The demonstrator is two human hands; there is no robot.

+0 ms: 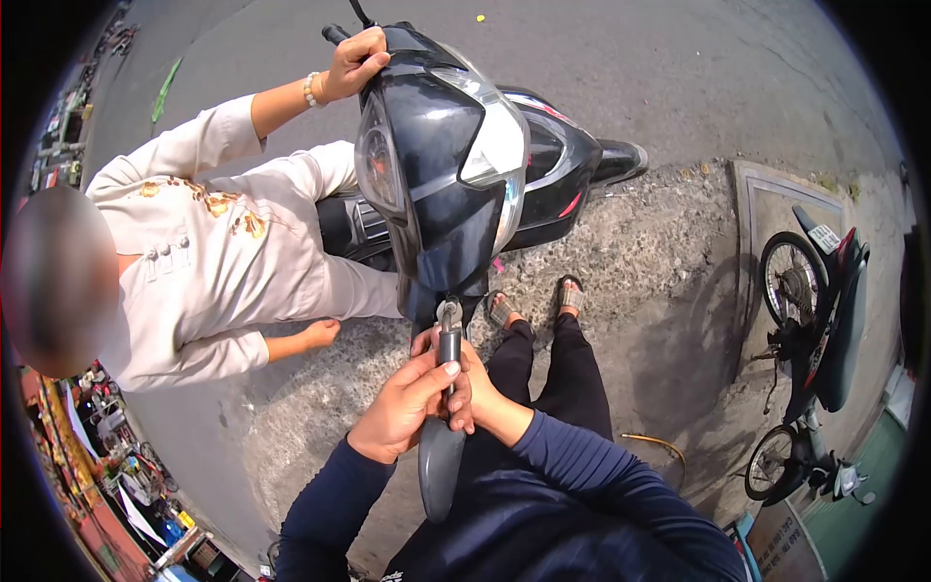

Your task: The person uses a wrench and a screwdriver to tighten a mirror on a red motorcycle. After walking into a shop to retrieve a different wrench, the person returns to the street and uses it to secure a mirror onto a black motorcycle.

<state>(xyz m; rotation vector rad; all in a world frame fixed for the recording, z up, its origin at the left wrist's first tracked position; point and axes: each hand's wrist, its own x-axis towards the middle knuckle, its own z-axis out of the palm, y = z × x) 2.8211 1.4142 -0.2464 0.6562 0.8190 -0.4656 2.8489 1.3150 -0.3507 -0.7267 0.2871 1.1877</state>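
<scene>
Head view: both hands, left (402, 407) and right (465, 383), clamp the mirror (441, 456) stem; a slip could drop it.

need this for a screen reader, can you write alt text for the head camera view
Seen from above, the wearer's left hand and right hand close around a dark handlebar grip and grey mirror of a glossy black scooter. Another person in a cream embroidered top sits on it, one hand on the far handlebar; a parked motorbike stands to the right.
</scene>
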